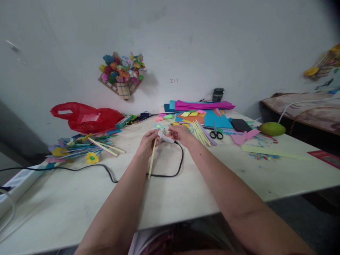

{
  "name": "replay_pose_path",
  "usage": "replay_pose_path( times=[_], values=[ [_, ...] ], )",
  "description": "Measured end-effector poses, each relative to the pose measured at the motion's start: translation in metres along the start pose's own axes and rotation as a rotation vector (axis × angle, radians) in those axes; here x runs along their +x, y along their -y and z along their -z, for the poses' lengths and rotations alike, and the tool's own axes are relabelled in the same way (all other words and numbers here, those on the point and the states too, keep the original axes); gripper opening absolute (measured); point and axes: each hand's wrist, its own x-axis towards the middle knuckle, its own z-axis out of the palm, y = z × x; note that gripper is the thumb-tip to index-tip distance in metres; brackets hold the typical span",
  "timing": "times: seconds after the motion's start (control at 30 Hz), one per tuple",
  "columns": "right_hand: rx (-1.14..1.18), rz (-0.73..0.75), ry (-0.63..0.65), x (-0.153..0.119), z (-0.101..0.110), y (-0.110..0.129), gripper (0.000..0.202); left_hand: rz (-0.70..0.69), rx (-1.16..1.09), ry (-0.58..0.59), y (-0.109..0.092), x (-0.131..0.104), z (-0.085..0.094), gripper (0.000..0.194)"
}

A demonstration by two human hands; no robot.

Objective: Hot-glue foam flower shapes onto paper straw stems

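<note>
My left hand (149,141) pinches a pale yellow paper stick (152,161), which slants down toward me over the table. A light blue paper flower with a yellow centre (158,126) shows just beyond its fingertips, apparently at the stick's top end. My right hand (180,134) is closed, its thumb and fingers drawn together beside the flower. What it pinches, if anything, is too small to make out. Between and below both hands lies a white glue gun (166,138) with a black cord (182,159); its front part is partly hidden by the fingers.
Finished paper flowers (91,158) and a red plastic bag (87,117) lie left. Pale yellow strips (200,132), black-handled scissors (216,134), coloured sheets (216,118), a dark phone (240,125) and a green mango-like fruit (272,129) lie right. The cord crosses the table.
</note>
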Motion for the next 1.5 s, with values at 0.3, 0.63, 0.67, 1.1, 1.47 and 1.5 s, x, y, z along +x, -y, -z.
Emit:
replay_pose_path(
  times=[0.3, 0.63, 0.67, 1.1, 1.47, 1.5],
  values=[
    [0.133, -0.218, 0.149, -0.006, -0.009, 0.006, 0.02, -0.099, 0.064, 0.029, 0.001, -0.001, -0.005, 0.034],
    [0.269, -0.238, 0.123, -0.01, -0.018, 0.004, 0.012, -0.112, 0.093, 0.05, 0.004, 0.0, -0.002, 0.029],
    [0.276, -0.228, 0.12, -0.01, -0.019, 0.003, 0.012, -0.11, 0.096, 0.051, 0.004, 0.0, -0.002, 0.029],
    [0.213, -0.158, 0.078, -0.006, -0.021, -0.005, 0.01, -0.081, 0.098, 0.045, 0.005, 0.0, -0.002, 0.028],
    [0.102, -0.108, 0.162, -0.007, -0.017, -0.007, 0.011, -0.099, 0.061, -0.012, -0.001, -0.001, -0.002, 0.033],
    [0.093, -0.104, 0.164, -0.007, -0.017, -0.007, 0.01, -0.099, 0.057, -0.022, -0.001, -0.001, -0.001, 0.034]
  ],
)
